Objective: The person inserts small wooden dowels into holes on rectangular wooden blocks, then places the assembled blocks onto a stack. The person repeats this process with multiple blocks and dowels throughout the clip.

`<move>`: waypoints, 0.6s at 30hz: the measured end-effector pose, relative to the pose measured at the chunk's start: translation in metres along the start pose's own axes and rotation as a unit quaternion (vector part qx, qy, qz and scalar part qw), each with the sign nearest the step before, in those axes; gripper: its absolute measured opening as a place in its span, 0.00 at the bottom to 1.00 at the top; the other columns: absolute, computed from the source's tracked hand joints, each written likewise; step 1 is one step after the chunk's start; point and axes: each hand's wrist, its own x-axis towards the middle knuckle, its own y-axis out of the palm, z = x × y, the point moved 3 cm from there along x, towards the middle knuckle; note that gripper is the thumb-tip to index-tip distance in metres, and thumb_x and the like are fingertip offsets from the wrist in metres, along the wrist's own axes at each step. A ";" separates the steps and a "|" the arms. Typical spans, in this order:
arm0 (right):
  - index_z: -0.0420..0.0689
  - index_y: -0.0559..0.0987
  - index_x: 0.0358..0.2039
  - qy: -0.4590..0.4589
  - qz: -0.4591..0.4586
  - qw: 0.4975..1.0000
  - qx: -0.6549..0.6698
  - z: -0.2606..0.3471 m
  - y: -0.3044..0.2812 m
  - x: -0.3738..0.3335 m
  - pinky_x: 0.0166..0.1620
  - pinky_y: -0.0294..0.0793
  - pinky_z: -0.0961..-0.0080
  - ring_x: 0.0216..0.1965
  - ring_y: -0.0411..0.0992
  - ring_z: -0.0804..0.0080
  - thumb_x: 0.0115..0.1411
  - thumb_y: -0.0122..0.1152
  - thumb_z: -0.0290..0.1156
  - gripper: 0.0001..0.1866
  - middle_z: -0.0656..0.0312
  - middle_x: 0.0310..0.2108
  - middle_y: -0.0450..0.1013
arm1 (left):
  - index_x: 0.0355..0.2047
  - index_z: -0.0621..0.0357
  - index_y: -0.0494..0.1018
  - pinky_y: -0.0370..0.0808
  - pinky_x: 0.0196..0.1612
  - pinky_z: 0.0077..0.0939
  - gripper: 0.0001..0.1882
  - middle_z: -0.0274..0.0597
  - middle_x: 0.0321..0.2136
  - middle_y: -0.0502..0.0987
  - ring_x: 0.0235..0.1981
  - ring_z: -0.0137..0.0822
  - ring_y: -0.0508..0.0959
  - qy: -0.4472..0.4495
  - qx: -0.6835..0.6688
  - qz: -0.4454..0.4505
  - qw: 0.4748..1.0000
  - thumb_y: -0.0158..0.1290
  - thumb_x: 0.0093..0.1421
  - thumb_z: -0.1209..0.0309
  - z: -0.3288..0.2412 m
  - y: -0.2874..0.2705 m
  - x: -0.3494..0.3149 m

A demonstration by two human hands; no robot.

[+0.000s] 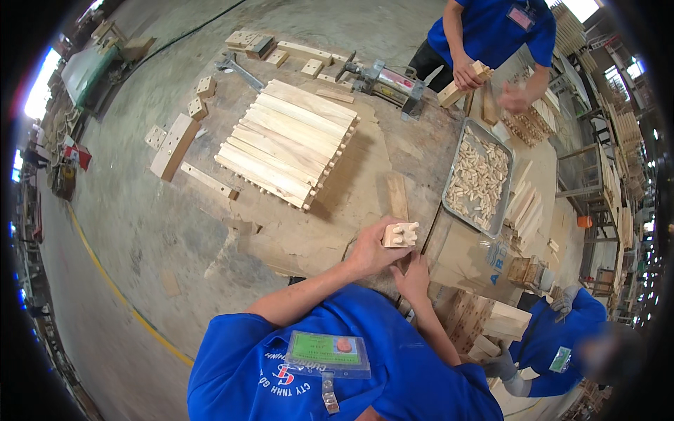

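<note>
A pale wooden piece (399, 239), smooth and square-cut with crisp corners, carries short, blunt, rounded pegs at its upper end; it is held up at the near side of the worktable (414, 151). The left hand (370, 251) wraps around it, fingers curled in. The right hand (413, 276) sits just below; whether it pinches the wood I cannot tell. Beyond lie flat, grained slats (288, 140) with pegged ends, and a shiny metal tray (469, 221) of small dowels (479, 179).
</note>
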 end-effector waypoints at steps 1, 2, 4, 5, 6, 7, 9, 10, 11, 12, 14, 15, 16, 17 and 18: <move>0.34 0.68 0.67 -0.001 -0.020 1.000 0.021 -0.005 0.000 0.002 0.60 0.74 0.49 0.57 0.74 0.37 0.63 0.70 0.41 0.37 0.38 0.46 0.77 | 0.54 0.58 0.78 0.81 0.49 0.24 0.23 0.33 0.42 0.84 0.45 0.23 0.82 0.008 -0.008 0.000 1.000 0.73 0.59 0.74 0.002 0.000 0.002; 0.34 0.67 0.67 -0.001 -0.039 0.998 0.039 -0.016 -0.004 0.003 0.60 0.74 0.50 0.56 0.75 0.38 0.63 0.70 0.40 0.38 0.38 0.46 0.77 | 0.54 0.58 0.78 0.80 0.49 0.24 0.23 0.33 0.42 0.84 0.45 0.22 0.82 0.015 -0.020 0.002 1.000 0.73 0.59 0.74 0.004 0.001 0.003; 0.33 0.65 0.69 0.051 -0.047 0.989 0.127 -0.038 -0.014 -0.004 0.56 0.76 0.54 0.51 0.77 0.43 0.65 0.68 0.40 0.38 0.39 0.45 0.78 | 0.54 0.58 0.78 0.80 0.49 0.23 0.23 0.32 0.42 0.84 0.44 0.22 0.81 0.033 -0.033 0.009 0.999 0.73 0.60 0.75 0.007 0.004 0.005; 0.33 0.64 0.69 0.100 -0.033 0.974 0.198 -0.046 -0.025 -0.013 0.53 0.78 0.56 0.48 0.79 0.47 0.67 0.66 0.39 0.37 0.40 0.44 0.78 | 0.54 0.59 0.78 0.80 0.49 0.23 0.23 0.32 0.41 0.84 0.44 0.22 0.81 0.042 -0.034 0.012 0.998 0.72 0.60 0.75 0.009 0.004 0.006; 0.33 0.64 0.69 0.130 -0.027 0.957 0.259 -0.043 -0.042 -0.023 0.48 0.79 0.60 0.43 0.79 0.53 0.68 0.64 0.39 0.36 0.43 0.42 0.78 | 0.54 0.59 0.78 0.80 0.48 0.22 0.23 0.31 0.41 0.83 0.44 0.21 0.81 0.049 -0.033 0.009 0.998 0.72 0.60 0.75 0.012 0.002 0.004; 0.32 0.64 0.68 0.163 -0.027 0.934 0.316 -0.033 -0.066 -0.034 0.43 0.79 0.63 0.39 0.80 0.59 0.70 0.62 0.39 0.34 0.46 0.40 0.78 | 0.54 0.59 0.78 0.80 0.48 0.22 0.23 0.31 0.41 0.83 0.44 0.21 0.81 0.051 -0.023 0.006 0.998 0.72 0.60 0.76 0.013 0.002 0.003; 0.32 0.65 0.65 0.101 -0.086 0.917 0.377 0.009 -0.148 -0.048 0.35 0.78 0.73 0.32 0.77 0.71 0.73 0.57 0.39 0.29 0.55 0.36 0.77 | 0.54 0.59 0.77 0.80 0.48 0.21 0.23 0.30 0.41 0.83 0.44 0.21 0.81 0.049 -0.006 -0.009 0.999 0.72 0.60 0.76 0.012 0.000 -0.001; 0.33 0.66 0.63 0.024 -0.139 0.910 0.390 0.018 -0.177 -0.058 0.32 0.77 0.77 0.29 0.75 0.75 0.74 0.56 0.39 0.27 0.59 0.35 0.76 | 0.54 0.59 0.77 0.80 0.48 0.22 0.23 0.30 0.41 0.83 0.44 0.21 0.81 0.035 -0.014 -0.004 0.999 0.72 0.60 0.76 0.011 0.002 -0.003; 0.34 0.67 0.61 -0.033 -0.159 0.897 0.412 0.025 -0.189 -0.066 0.33 0.77 0.73 0.29 0.77 0.70 0.73 0.57 0.39 0.26 0.57 0.35 0.77 | 0.54 0.59 0.78 0.80 0.49 0.22 0.23 0.30 0.42 0.83 0.44 0.21 0.81 0.024 -0.018 0.003 1.000 0.72 0.60 0.76 0.009 0.000 -0.001; 0.34 0.68 0.60 -0.091 -0.176 0.880 0.431 0.032 -0.198 -0.074 0.33 0.78 0.70 0.29 0.78 0.65 0.72 0.59 0.39 0.25 0.55 0.34 0.78 | 0.54 0.58 0.78 0.79 0.49 0.22 0.23 0.30 0.42 0.83 0.44 0.21 0.80 0.013 -0.022 0.008 1.000 0.72 0.59 0.76 0.008 0.000 -0.001; 0.35 0.69 0.57 -0.156 -0.135 0.928 0.311 0.041 -0.210 -0.078 0.34 0.78 0.63 0.30 0.80 0.53 0.71 0.61 0.38 0.23 0.49 0.33 0.79 | 0.53 0.58 0.79 0.79 0.50 0.24 0.23 0.34 0.43 0.84 0.44 0.25 0.81 0.022 -0.030 0.012 0.999 0.73 0.59 0.73 0.009 0.001 0.001; 0.35 0.69 0.57 -0.151 -0.071 0.972 0.163 0.041 -0.211 -0.079 0.35 0.78 0.59 0.31 0.80 0.46 0.70 0.62 0.37 0.23 0.45 0.33 0.79 | 0.53 0.57 0.80 0.79 0.51 0.26 0.23 0.36 0.43 0.84 0.45 0.26 0.82 0.026 -0.034 0.012 0.999 0.73 0.59 0.71 0.010 0.001 0.001; 0.35 0.70 0.56 -0.140 -0.005 0.990 0.013 0.041 -0.211 -0.082 0.35 0.78 0.55 0.32 0.80 0.39 0.69 0.63 0.37 0.23 0.40 0.34 0.79 | 0.53 0.57 0.80 0.79 0.51 0.26 0.22 0.36 0.43 0.84 0.44 0.26 0.82 0.040 -0.017 0.011 0.999 0.73 0.59 0.71 0.008 0.002 0.002; 0.35 0.70 0.55 -0.071 0.037 0.994 0.072 0.068 -0.225 -0.077 0.38 0.76 0.46 0.39 0.77 0.27 0.66 0.65 0.35 0.23 0.32 0.35 0.77 | 0.52 0.57 0.80 0.79 0.51 0.26 0.22 0.36 0.43 0.84 0.44 0.26 0.82 0.051 0.003 0.005 0.999 0.73 0.59 0.71 0.006 0.000 0.000; 0.35 0.71 0.55 -0.087 0.012 0.992 0.092 0.072 -0.234 -0.078 0.38 0.76 0.46 0.38 0.77 0.28 0.66 0.66 0.35 0.23 0.33 0.34 0.77 | 0.52 0.57 0.80 0.79 0.51 0.26 0.22 0.36 0.42 0.84 0.44 0.26 0.82 0.061 0.022 -0.001 0.998 0.72 0.59 0.71 0.004 -0.002 -0.001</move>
